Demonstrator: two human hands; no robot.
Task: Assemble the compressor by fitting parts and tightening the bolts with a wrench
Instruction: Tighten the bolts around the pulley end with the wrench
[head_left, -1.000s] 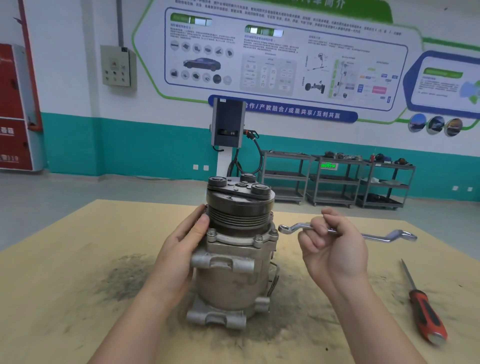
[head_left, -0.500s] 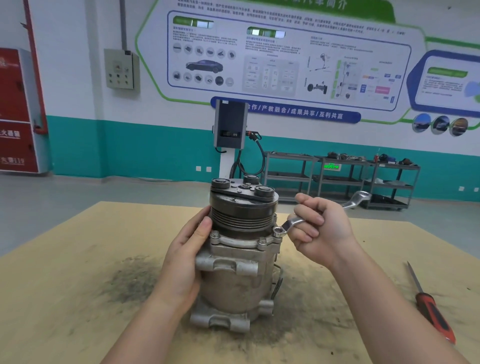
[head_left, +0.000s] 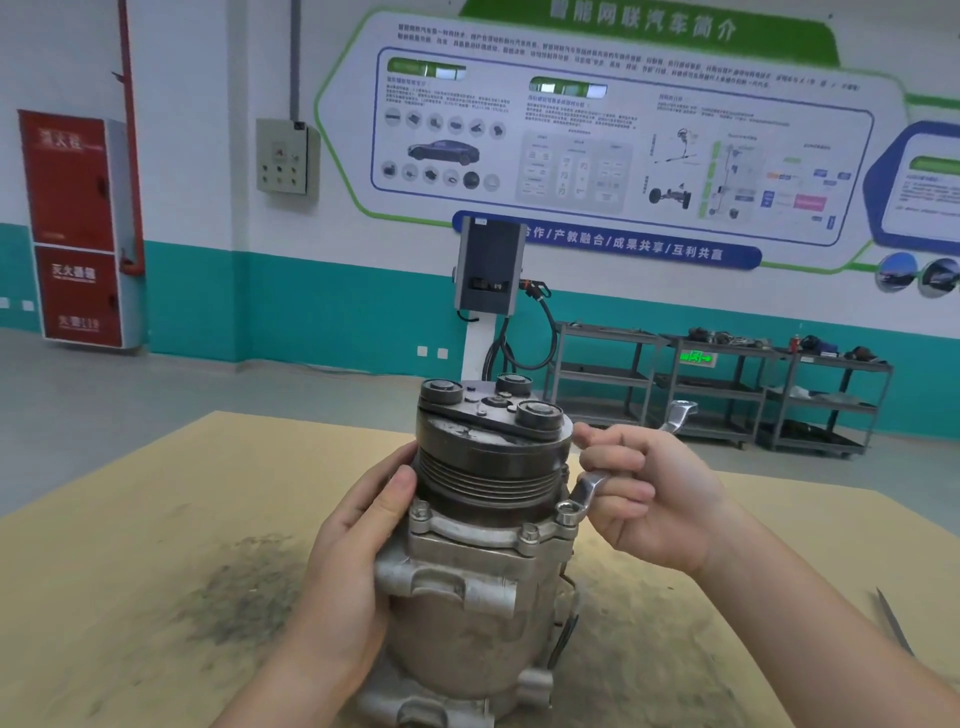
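Observation:
A grey metal compressor (head_left: 467, 613) stands upright on the tan table (head_left: 130, 519), a dark grooved pulley at its top. My left hand (head_left: 358, 551) is wrapped around its left side, thumb against the pulley. My right hand (head_left: 649, 493) grips a silver ring wrench (head_left: 584, 491) by the middle of its shaft. The wrench's ring end sits over the bolt (head_left: 566, 512) at the right of the flange. Its far end sticks up behind my fist. Two more flange bolts show at the front and the left.
A screwdriver shaft (head_left: 893, 621) pokes in at the right edge of the table. Dark metal dust lies on the table left of the compressor. Beyond the table are metal shelf carts (head_left: 727, 384), a charging post and a wall with posters.
My right hand brought the wrench in from the right and lowered its ring end onto the right flange bolt. The view moved closer. My left hand stayed on the compressor.

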